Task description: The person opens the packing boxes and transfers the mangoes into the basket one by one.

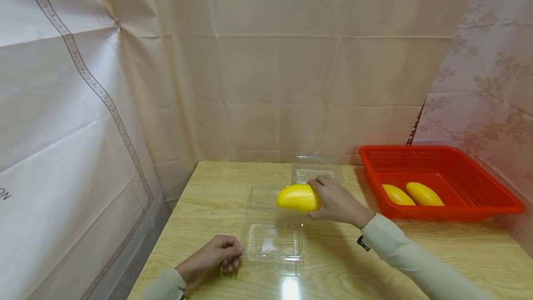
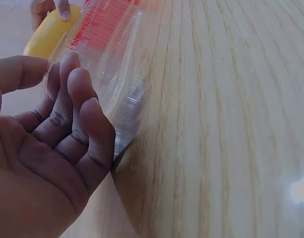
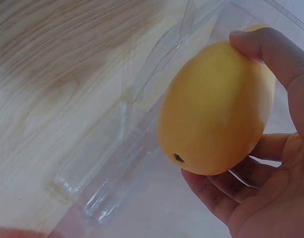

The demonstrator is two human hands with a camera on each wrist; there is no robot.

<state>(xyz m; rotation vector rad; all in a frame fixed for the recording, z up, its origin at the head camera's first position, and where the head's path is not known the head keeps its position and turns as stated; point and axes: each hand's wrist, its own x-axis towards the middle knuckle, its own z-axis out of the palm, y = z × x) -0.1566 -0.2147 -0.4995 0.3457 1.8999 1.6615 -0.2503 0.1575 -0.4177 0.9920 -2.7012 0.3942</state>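
My right hand (image 1: 337, 200) grips a yellow mango (image 1: 299, 198) and holds it above a clear plastic clamshell container (image 1: 272, 242) that lies unfolded on the table. Its thumb and fingers wrap the fruit's sides, and a small dark stem spot shows at one end in the right wrist view. At the container's left edge, my left hand (image 1: 216, 253) pinches the thin clear rim (image 2: 49, 74) between thumb and forefinger. The other fingers of that hand (image 2: 58, 129) curl beside the plastic wall.
A red plastic basket (image 1: 495, 196) stands at the right with two mangoes (image 1: 424, 194) visible inside. Behind my right hand sits another clear container (image 1: 316, 163). The wooden table (image 1: 225, 175) ends at a cloth-like backdrop (image 1: 266, 68).
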